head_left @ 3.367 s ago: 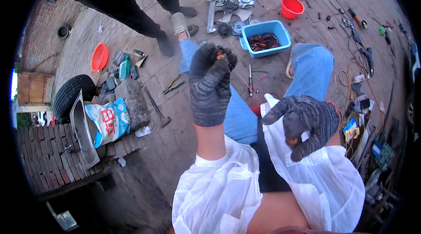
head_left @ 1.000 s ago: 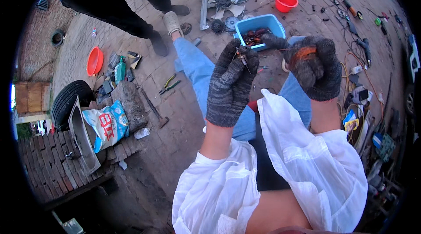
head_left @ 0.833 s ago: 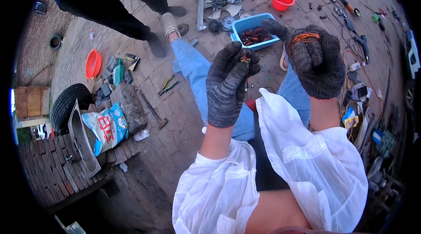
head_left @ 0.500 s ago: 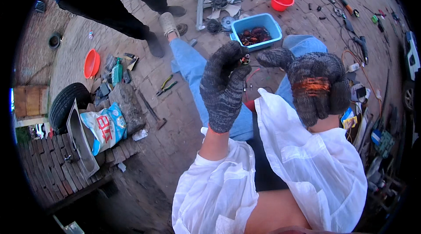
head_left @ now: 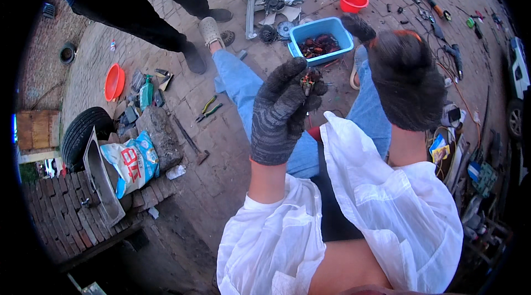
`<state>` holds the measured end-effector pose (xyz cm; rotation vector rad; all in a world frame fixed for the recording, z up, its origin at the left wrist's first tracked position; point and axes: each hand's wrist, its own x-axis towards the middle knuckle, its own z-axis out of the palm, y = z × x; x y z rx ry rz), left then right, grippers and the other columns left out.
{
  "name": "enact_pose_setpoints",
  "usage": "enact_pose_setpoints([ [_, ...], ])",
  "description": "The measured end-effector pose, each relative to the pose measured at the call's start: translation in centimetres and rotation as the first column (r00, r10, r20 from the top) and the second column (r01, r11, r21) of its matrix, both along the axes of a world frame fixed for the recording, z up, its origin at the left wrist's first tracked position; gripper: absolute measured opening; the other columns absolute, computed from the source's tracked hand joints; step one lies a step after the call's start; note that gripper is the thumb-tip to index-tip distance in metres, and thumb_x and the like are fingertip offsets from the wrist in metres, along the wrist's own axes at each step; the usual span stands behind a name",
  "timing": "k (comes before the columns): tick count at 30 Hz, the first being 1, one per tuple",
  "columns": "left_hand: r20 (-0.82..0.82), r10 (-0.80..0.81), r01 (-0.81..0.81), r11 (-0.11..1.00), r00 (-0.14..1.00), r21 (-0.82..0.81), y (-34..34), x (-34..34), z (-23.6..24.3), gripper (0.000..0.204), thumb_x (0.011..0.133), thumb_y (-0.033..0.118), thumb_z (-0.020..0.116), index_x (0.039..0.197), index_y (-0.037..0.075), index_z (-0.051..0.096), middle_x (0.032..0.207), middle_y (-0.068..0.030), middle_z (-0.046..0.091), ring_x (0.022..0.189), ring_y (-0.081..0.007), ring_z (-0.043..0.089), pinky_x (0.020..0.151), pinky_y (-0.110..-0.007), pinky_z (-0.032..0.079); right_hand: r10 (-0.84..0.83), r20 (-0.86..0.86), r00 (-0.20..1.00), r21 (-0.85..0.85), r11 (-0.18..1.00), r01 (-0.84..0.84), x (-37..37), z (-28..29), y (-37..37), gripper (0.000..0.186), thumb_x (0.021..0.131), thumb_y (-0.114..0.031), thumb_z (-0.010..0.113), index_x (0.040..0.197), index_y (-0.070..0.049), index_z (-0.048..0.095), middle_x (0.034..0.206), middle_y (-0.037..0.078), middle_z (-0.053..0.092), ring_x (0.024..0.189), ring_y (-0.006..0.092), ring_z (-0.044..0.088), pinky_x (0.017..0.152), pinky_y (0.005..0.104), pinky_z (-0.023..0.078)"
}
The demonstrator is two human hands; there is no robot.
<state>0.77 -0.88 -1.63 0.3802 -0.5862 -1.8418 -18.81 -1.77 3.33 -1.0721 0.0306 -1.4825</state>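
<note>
The right hand (head_left: 406, 82) has swung up from its lower place and is blurred, thumb pointing out near the blue tub (head_left: 332, 58); whether it grips anything cannot be told. Orange wire (head_left: 409, 33), plain across its fingers a moment ago, shows only along the top edge. The left hand (head_left: 282, 112) keeps a small metal part (head_left: 309, 81) pinched, so the handling seems still under way.

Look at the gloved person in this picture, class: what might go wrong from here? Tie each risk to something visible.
1. The small part is pinched in the left hand above the ground, so it might slip and drop.
2. An orange strand shows at the blurred right hand; it could snag there.
3. The pliers and hammer lie loose on the paving; someone might trip.
</note>
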Motion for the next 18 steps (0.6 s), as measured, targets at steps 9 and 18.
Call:
enact_pose_setpoints([
  [9,-0.051,-0.016,0.02,0.997,0.999,0.07,0.0,0.0,0.1,0.044,0.08,0.005,0.062,0.122,-0.001,0.047,0.109,-0.0176,0.056,0.094,-0.023,0.06,0.075,-0.025,0.055,-0.874,-0.481,0.062,-0.84,0.48,0.252,1.1,0.7,-1.3,0.036,0.078,-0.017,0.065,0.112,-0.005,0.056,0.106,0.011,0.06,0.097,0.0213,0.059,0.1,0.0425,0.034],
  [18,0.278,0.333,-0.31,0.942,0.901,-0.127,-0.2,-0.1,-0.8,0.044,0.074,-0.001,0.066,0.115,0.0,0.051,0.104,-0.0126,0.059,0.093,-0.0214,0.06,0.082,-0.031,0.051,-0.865,-0.498,-0.06,-0.863,0.488,0.133,2.9,-0.4,-1.6,0.025,0.072,-0.022,0.067,0.09,-0.005,0.058,0.081,0.008,0.059,0.077,0.0242,0.06,0.1,0.0443,0.034],
])
